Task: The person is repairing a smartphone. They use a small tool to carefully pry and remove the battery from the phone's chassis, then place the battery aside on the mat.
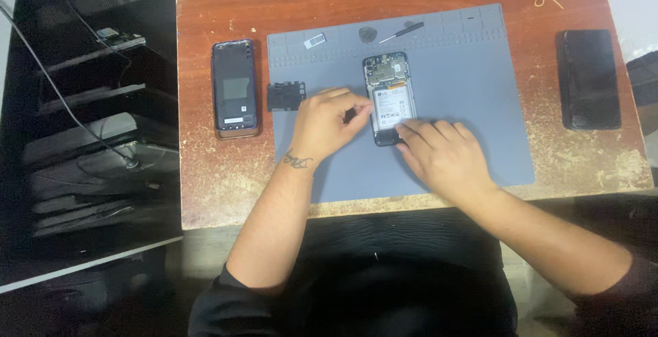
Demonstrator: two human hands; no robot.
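Head view is looking straight down on a person in dark sleeves leaning over a worn wooden table (pixel 226 172). Nearest to us, the right hand (pixel 442 153) is lying flat on a grey work mat (pixel 473 104), fingers stretched out and pressing on the bottom edge of an opened phone (pixel 391 97). Just beside it, the left hand (pixel 327 123) is curling in, with thumb and forefinger pinched at the phone's left edge; whether something small is sitting between them, I cannot tell. The opened phone is lying face down near the middle of the mat, its back off, with the white battery and the circuit board showing.

Left of the hands, a black plastic piece (pixel 286 96) is resting on the mat's edge, and a phone back cover (pixel 236 89) is lying on the bare wood beyond it. Further back, along the mat's top strip, a small white tray (pixel 314 40), a dark pick (pixel 368 33) and a thin screwdriver (pixel 403 33) are sitting. Well apart, at the right side of the table, a black phone (pixel 588 79) is lying flat.
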